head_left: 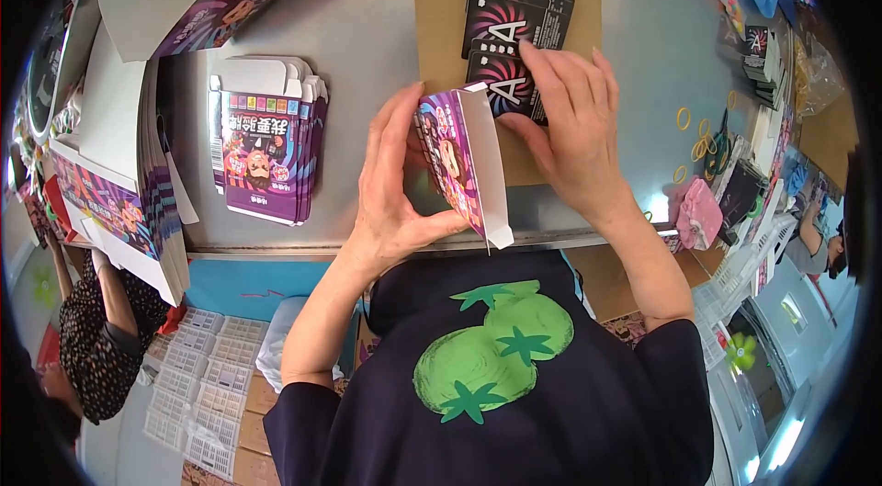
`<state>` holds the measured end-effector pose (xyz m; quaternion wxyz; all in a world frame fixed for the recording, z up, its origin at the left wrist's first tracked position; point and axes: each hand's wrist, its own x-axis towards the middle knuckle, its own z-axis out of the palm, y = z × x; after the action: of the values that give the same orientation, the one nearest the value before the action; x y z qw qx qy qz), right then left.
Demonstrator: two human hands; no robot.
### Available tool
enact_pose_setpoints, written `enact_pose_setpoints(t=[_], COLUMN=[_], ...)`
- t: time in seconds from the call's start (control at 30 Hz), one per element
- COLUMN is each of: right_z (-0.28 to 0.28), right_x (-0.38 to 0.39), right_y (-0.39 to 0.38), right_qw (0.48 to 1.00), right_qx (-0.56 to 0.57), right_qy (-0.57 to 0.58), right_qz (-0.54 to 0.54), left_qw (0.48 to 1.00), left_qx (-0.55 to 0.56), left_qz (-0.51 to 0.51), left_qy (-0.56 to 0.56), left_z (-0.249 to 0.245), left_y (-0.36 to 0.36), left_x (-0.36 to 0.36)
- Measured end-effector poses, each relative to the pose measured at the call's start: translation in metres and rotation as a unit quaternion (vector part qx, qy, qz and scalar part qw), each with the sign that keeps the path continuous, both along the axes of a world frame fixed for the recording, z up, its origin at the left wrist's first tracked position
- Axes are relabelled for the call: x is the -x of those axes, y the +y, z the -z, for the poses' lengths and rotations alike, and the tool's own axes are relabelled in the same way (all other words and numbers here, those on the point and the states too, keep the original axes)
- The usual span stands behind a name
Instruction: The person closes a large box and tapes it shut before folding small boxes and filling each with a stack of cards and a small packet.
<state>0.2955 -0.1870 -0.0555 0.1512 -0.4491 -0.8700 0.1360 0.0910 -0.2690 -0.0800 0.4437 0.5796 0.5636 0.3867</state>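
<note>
My left hand grips a small purple printed carton tilted on its side, thumb at the near end and fingers behind it. The carton's white flap stands open toward the right. My right hand has its thumb and fingers around the nearest black card pack, which bears a white letter A and a pink swirl. Beyond it, more black card packs lie overlapped in a row on a brown board. To the left, flat purple cartons rest in a stack on the metal table.
Large folded printed boxes crowd the left side. Yellow rubber bands, scissors, a pink cloth and bundled black cards lie at the right. Co-workers are at both sides. White plastic baskets stand below.
</note>
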Motion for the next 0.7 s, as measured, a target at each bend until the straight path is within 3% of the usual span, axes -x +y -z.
enact_pose_setpoints(t=[0.13, 0.23, 0.37, 0.47, 0.5, 0.57, 0.6, 0.63, 0.7], right_z=[-0.017, -0.02, -0.017, -0.02, -0.025, -0.047, -0.057, -0.066, -0.078], right_x=[0.006, 0.009, 0.004, -0.004, -0.006, -0.009, -0.01, -0.01, -0.01], right_y=[0.01, 0.014, 0.006, 0.0, 0.005, 0.019, 0.025, 0.032, 0.045], right_qw=[0.998, 0.995, 0.996, 0.952, 0.953, 0.926, 0.928, 0.948, 0.953], right_qx=[0.052, 0.096, 0.084, 0.202, 0.202, 0.126, 0.122, 0.125, 0.125], right_qy=[-0.032, -0.015, 0.021, 0.204, 0.205, 0.355, 0.353, 0.285, 0.135], right_qz=[0.022, 0.036, 0.019, 0.103, 0.099, 0.011, 0.01, -0.073, -0.24], left_qw=[1.0, 0.977, 0.957, 0.936, 0.923, 0.905, 0.883, 0.858, 0.848], left_qx=[-0.007, 0.135, 0.155, 0.2, 0.226, 0.257, 0.286, 0.311, 0.329], left_qz=[0.011, -0.047, -0.062, -0.039, -0.023, 0.028, 0.081, 0.134, 0.146], left_qy=[0.021, -0.158, -0.236, -0.285, -0.312, -0.339, -0.363, -0.386, -0.388], left_z=[-0.004, -0.01, -0.01, -0.015, -0.018, -0.025, -0.029, -0.03, -0.03], left_y=[0.0, -0.004, -0.01, -0.007, -0.005, 0.003, 0.009, 0.013, 0.017], left_x=[0.001, 0.0, 0.012, 0.029, 0.033, 0.036, 0.037, 0.037, 0.036])
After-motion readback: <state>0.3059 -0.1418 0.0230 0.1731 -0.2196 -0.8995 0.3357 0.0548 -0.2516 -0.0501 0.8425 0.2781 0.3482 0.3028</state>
